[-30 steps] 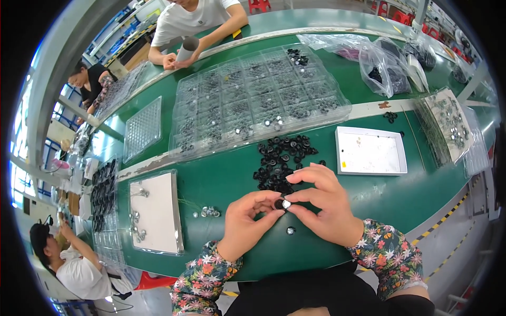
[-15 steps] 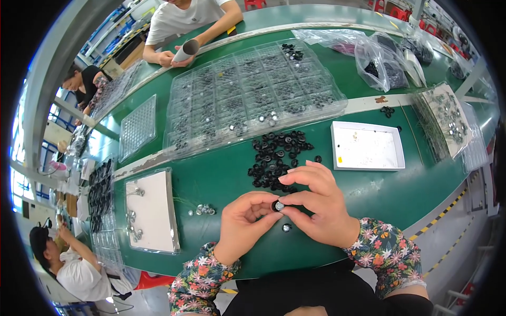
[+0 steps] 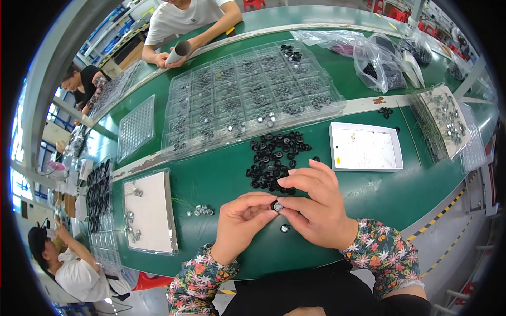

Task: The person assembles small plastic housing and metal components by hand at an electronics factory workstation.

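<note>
Head view shows your left hand (image 3: 243, 224) and right hand (image 3: 314, 208) pinching one small black ring (image 3: 276, 206) between closed fingertips. A pile of black rings (image 3: 274, 158) lies just beyond on the green table (image 3: 211, 179).

Ring pile (image 3: 276, 160) left of tray (image 3: 366, 149)
</note>
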Demonstrator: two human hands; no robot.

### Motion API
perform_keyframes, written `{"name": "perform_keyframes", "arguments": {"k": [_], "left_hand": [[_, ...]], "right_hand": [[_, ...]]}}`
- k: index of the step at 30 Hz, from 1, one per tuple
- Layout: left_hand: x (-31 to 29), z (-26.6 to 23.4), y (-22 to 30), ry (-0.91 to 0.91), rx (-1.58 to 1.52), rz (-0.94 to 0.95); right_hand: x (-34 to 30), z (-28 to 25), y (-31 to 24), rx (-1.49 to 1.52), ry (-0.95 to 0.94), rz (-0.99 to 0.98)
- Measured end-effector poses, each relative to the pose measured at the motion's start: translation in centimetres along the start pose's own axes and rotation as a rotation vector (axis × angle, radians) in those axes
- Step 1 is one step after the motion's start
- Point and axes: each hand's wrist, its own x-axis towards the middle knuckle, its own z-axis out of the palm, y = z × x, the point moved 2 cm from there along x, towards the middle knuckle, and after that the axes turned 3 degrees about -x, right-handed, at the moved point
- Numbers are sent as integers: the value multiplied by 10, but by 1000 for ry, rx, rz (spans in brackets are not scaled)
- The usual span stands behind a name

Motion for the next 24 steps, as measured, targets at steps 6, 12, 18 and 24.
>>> {"name": "perform_keyframes", "arguments": {"k": [6, 12, 18, 24], "left_hand": [[1, 0, -2, 3, -48, -5], [1, -1, -1, -26, 11, 20], [1, 0, 2, -13, -89, -107], [-1, -2, -2, -14, -216, -177]], "right_hand": [[-1, -1, 1, 3, 1, 6], [0, -2, 0, 58, -7, 21], [1, -3, -2, 78, -10, 16], [0, -3, -3, 103, -3, 37]]}}
